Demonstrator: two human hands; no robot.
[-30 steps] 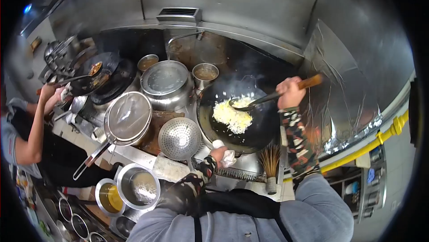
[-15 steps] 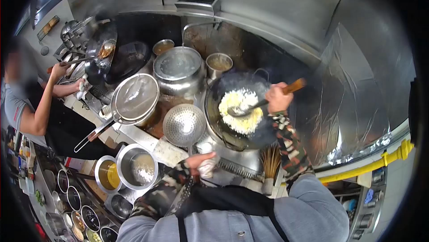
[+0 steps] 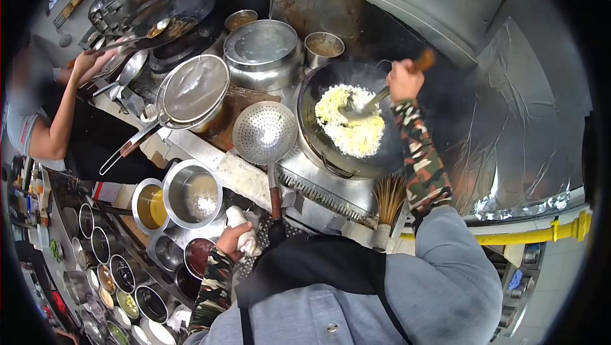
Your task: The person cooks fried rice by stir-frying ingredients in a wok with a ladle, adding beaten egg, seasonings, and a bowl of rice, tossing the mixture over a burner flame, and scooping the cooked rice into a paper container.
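My right hand [image 3: 405, 81] grips the wooden handle of a ladle [image 3: 364, 109], whose bowl is in the white and yellow rice-like food [image 3: 356, 133] in the black wok [image 3: 331, 147]. Its bowl is blurred by motion. In my left hand [image 3: 230, 241] is a crumpled white cloth [image 3: 244, 230], held low by the counter, left of the wooden handle of the perforated skimmer [image 3: 265, 132]. The wok's near loop handle has no hand on it.
A lidded pot [image 3: 261, 42] and a strainer [image 3: 193, 89] stand left of the wok, a bamboo brush [image 3: 387, 198] near its front. Metal bowls [image 3: 149, 205] and ingredient tubs sit at lower left. Another person [image 3: 48, 122] works at a wok on the left.
My left hand has moved left and down with the cloth, away from the wok's rim. My right hand has moved the ladle through the food. The camera view has shifted, and the co-worker's wok is lower.
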